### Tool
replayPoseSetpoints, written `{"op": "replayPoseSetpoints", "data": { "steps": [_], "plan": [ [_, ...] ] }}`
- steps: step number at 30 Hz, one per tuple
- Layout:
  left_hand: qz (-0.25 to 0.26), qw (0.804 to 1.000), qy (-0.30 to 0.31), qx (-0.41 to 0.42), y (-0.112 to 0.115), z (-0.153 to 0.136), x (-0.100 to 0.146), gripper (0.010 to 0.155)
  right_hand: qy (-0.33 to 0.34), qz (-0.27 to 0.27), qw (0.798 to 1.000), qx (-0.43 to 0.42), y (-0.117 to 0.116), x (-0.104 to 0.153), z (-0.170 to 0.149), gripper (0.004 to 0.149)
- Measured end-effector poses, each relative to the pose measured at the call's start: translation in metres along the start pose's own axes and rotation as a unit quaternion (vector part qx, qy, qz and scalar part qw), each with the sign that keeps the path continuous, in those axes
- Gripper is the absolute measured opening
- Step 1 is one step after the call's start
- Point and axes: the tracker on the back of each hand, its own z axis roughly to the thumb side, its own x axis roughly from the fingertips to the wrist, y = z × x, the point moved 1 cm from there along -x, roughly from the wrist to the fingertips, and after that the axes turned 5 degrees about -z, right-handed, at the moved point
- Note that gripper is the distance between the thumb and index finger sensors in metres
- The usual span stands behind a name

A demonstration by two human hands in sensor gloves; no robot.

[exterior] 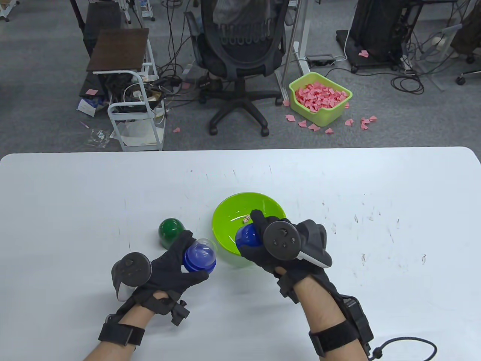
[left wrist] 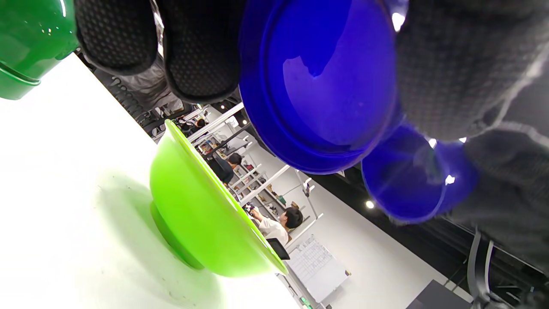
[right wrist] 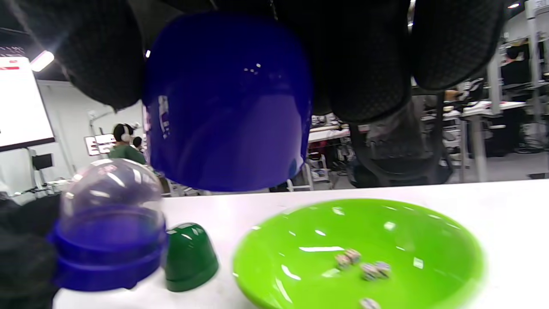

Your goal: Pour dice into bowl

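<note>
A lime green bowl [exterior: 225, 222] sits mid-table and holds several small dice [right wrist: 360, 266]; it also shows in the left wrist view [left wrist: 193, 214]. My right hand [exterior: 259, 240] grips a blue dice cup [exterior: 248, 237], seen close in the right wrist view [right wrist: 227, 103], tilted over the bowl's near rim. My left hand [exterior: 180, 259] holds a blue base with a clear dome [exterior: 200, 256] just left of the bowl; it also shows in the right wrist view [right wrist: 109, 223] and its underside in the left wrist view [left wrist: 317, 81].
A dark green dice cup [exterior: 171, 232] stands on the white table [exterior: 375, 188] left of the bowl, just beyond my left hand. Past the table's far edge are an office chair [exterior: 240, 56], a small cart [exterior: 131, 90] and a green bin of pink paper [exterior: 319, 98].
</note>
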Motion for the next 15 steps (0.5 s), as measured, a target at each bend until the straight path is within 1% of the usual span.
{"op": "replayPoseSetpoints", "data": {
  "steps": [2,6,8,15],
  "plan": [
    [-0.002,1.000,0.002,-0.003,0.001,0.001,0.000,0.108,0.014,0.001,1.000,-0.014,-0.001,-0.007,0.011,0.085],
    [-0.002,1.000,0.005,-0.006,0.001,0.003,0.000,0.109,0.036,0.020,0.999,-0.031,-0.009,-0.022,0.030,0.085],
    [-0.001,1.000,0.006,-0.004,0.001,0.003,0.000,0.109,0.045,0.041,0.998,-0.034,-0.018,-0.029,0.039,0.085],
    [0.007,1.000,0.013,-0.002,-0.002,0.002,0.001,0.110,0.062,0.082,0.994,-0.033,-0.043,-0.043,0.055,0.084]
  ]
}}
